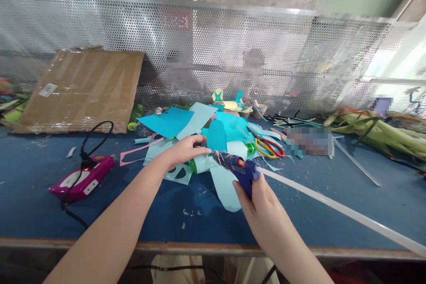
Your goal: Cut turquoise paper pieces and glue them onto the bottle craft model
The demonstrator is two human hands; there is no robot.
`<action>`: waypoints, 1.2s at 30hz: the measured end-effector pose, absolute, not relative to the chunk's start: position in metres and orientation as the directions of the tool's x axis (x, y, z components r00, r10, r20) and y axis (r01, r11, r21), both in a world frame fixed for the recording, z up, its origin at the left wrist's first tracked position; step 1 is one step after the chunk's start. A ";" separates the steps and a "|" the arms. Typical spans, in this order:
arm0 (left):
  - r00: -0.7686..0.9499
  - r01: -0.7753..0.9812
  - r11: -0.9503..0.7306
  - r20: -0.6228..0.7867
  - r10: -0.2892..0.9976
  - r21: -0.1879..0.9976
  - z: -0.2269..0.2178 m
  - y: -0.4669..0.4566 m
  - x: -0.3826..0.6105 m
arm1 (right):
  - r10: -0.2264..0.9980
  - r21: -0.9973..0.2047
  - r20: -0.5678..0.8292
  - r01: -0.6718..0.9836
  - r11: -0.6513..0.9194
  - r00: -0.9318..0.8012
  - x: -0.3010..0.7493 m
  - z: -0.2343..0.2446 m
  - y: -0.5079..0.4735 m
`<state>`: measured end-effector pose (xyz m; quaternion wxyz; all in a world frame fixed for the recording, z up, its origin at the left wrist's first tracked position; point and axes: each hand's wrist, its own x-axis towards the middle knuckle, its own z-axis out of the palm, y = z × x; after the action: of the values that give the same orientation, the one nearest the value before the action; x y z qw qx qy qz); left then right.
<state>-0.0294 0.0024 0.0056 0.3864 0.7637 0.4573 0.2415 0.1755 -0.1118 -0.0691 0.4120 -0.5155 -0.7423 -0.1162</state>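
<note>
My right hand (258,195) is wrapped round the handle of a blue hot glue gun (241,169). A long whitish glue stick (319,199) sticks out of its back end and runs off to the lower right. The gun's nozzle points left, close to my left fingertips. My left hand (188,148) has its thumb and fingers curved on a green plastic bottle (203,164) wrapped in pale blue paper, lying on its side. A darker blue paper wing (216,135) stands up from it, and a pale blue paper wing (226,188) spreads toward me.
Scissors (269,147) with yellow and red handles lie right of the bottle. Blue paper sheets (169,122) are piled behind. At left sit a magenta power box (84,177) with a black cable and a leaning cardboard sheet (83,88). Corn husks (376,135) lie at right.
</note>
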 end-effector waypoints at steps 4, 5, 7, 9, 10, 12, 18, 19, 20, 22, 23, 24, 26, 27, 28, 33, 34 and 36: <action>0.500 0.481 -0.298 0.022 0.866 0.824 0.005 0.003 -0.029 | 0.682 -0.239 0.716 0.867 0.438 -0.147 0.177 -0.067 -0.112; 0.505 0.472 -0.297 0.022 0.863 0.830 0.005 0.003 -0.029 | 0.678 -0.223 0.718 0.871 0.437 -0.157 0.178 -0.067 -0.111; 0.510 0.459 -0.293 0.021 0.860 0.839 0.006 0.003 -0.029 | 0.655 -0.175 0.736 0.886 0.428 -0.171 0.179 -0.069 -0.111; 0.510 0.459 -0.292 0.020 0.860 0.839 0.006 0.003 -0.030 | 0.631 -0.129 0.753 0.900 0.417 -0.184 0.180 -0.070 -0.111; 0.509 0.464 -0.291 0.016 0.860 0.837 0.006 0.003 -0.030 | 0.625 -0.119 0.760 0.906 0.405 -0.179 0.180 -0.071 -0.111; 0.504 0.480 -0.286 0.007 0.864 0.830 0.006 0.003 -0.030 | 0.618 -0.121 0.770 0.915 0.385 -0.159 0.179 -0.070 -0.112; 0.493 0.485 -0.275 0.000 0.870 0.830 0.007 0.001 -0.030 | 0.611 -0.188 0.791 0.934 0.303 -0.039 0.175 -0.064 -0.114; 0.488 0.491 -0.267 -0.008 0.873 0.829 0.008 0.000 -0.030 | 0.612 -0.178 0.789 0.938 0.298 -0.045 0.176 -0.064 -0.114; 0.480 0.498 -0.257 -0.017 0.877 0.828 0.009 0.000 -0.029 | 0.614 -0.167 0.788 0.941 0.295 -0.053 0.178 -0.064 -0.113; 0.466 0.511 -0.237 -0.034 0.884 0.826 0.011 -0.001 -0.029 | 0.617 -0.144 0.782 0.938 0.316 -0.088 0.184 -0.065 -0.112; 0.462 0.515 -0.232 -0.039 0.886 0.825 0.011 -0.002 -0.028 | 0.622 -0.142 0.777 0.935 0.324 -0.097 0.186 -0.066 -0.112; 0.461 0.518 -0.231 -0.041 0.886 0.823 0.012 -0.002 -0.028 | 0.628 -0.149 0.772 0.933 0.328 -0.097 0.188 -0.066 -0.111; 0.473 0.512 -0.244 -0.033 0.880 0.823 0.012 -0.002 -0.028 | 0.655 -0.186 0.751 0.926 0.328 -0.081 0.191 -0.065 -0.110; 0.481 0.506 -0.252 -0.027 0.876 0.825 0.012 -0.002 -0.028 | 0.677 -0.221 0.733 0.919 0.327 -0.065 0.192 -0.063 -0.110; 0.489 0.496 -0.260 -0.019 0.872 0.828 0.011 -0.002 -0.028 | 0.707 -0.265 0.705 0.908 0.325 -0.047 0.192 -0.061 -0.110; 0.498 0.470 -0.262 -0.007 0.867 0.843 0.009 0.000 -0.029 | 0.886 -0.550 0.451 0.814 0.186 0.102 0.190 -0.045 -0.113; 0.493 0.478 -0.260 -0.011 0.870 0.839 0.009 0.000 -0.029 | 0.912 -0.598 0.391 0.787 0.150 0.124 0.191 -0.042 -0.114; 0.486 0.496 -0.254 -0.023 0.874 0.830 0.009 0.001 -0.030 | 0.953 -0.671 0.283 0.733 0.114 0.110 0.192 -0.037 -0.115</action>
<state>-0.0300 0.0006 0.0087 0.4107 0.7577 0.4521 0.2298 0.1921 -0.1155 -0.0374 0.3669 -0.6485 -0.6499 0.1498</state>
